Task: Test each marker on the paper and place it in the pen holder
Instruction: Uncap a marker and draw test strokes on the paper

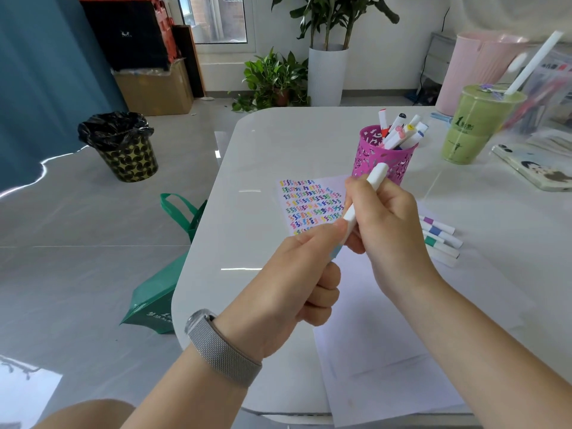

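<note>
Head: both hands point(325, 243) grip white marker point(366, 193)

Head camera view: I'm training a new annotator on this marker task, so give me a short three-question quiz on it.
1. True or false: the pen holder is empty.
2. What do both hands grip? A) the green drink B) a white marker C) the phone
3. Fill in: the untested markers lie on the table to the ____ of the right hand.

Key: 1 false, it already holds markers. 2 B, the left hand grips the lower end of the white marker and the right hand its barrel. 3 right.
</note>
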